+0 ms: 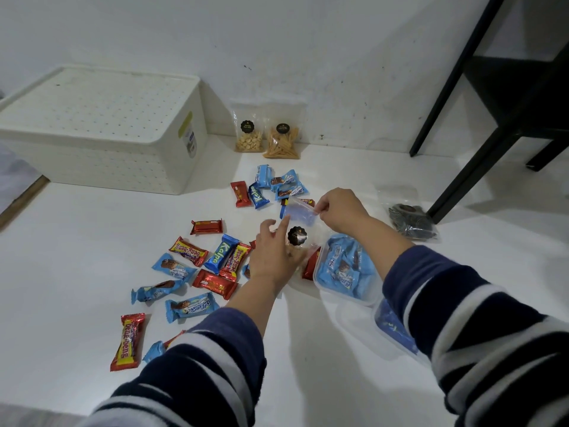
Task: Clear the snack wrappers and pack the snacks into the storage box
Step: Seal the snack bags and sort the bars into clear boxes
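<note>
Head view: clear plastic snack bag (300,229) held up over the white floor (77,241), both hands on it.

Right hand (341,211) pinching the bag's top edge; left hand (272,257) with fingers loosely spread against its lower left side, grip unclear. Long axis running from near left to far right, black round sticker (297,236) facing up. Just right, clear storage box (345,272) full of blue wrapped snacks; loose red and blue snack bars (187,251) scattered left; lidded white bin (104,127) far left by the wall.

second clear tub (392,329) mostly hidden under right sleeve (462,303); contents perhaps blue wrappers.
</note>
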Tool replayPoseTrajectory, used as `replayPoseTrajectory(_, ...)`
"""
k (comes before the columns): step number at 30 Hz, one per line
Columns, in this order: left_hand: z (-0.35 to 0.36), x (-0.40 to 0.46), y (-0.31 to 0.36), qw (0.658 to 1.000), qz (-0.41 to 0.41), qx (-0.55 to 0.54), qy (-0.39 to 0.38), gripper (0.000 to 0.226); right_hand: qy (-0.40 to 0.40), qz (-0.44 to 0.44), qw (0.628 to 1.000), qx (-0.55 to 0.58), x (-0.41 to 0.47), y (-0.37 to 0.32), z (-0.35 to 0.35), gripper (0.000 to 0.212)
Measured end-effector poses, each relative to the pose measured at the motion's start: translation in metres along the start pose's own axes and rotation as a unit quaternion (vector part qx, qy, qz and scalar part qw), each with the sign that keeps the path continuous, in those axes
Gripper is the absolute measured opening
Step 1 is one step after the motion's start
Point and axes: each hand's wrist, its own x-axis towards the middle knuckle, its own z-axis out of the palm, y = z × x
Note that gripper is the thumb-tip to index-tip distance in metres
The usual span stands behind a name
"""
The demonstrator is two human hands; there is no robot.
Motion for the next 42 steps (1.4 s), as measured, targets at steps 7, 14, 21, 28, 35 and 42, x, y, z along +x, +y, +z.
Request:
replayPoseTrajectory(7, -0.018, 0.024, 0.033, 0.957, -0.106, -0.268, 0.043, 0.039, -0.022, -0.046, 0.997, 0.061, -0.007, -0.003, -0.001, 0.021)
replayPoseTrajectory(14, -0.017, 0.027, 0.029, 0.935, -0.100, -0.338, 0.038, 0.019, -0.013, -0.018, 0.990, 0.137, -0.015, -0.001, 0.003, 0.017)
replayPoseTrajectory(21, -0.015, 0.028, 0.029, 0.952, -0.078, -0.295, 0.030, 0.026, -0.005, 0.055, 0.996, 0.067, -0.004, -0.001, 0.013, 0.022)
replayPoseTrajectory(28, -0.011, 0.006, 0.000, 0.985, 0.011, -0.138, 0.098, 0.025, -0.012, 0.023, 0.994, 0.109, -0.002, -0.003, 0.014, 0.019)
replayPoseTrajectory(35, -0.009, -0.007, -0.018, 0.989, -0.041, -0.113, -0.082, 0.070, 0.044, 0.000, 0.978, 0.203, -0.020, 0.002, 0.023, 0.017)
replayPoseTrajectory(42, -0.011, -0.005, -0.008, 0.978, -0.059, -0.199, 0.033, 0.060, 0.014, -0.001, 0.973, 0.232, -0.027, 0.004, 0.042, 0.049)
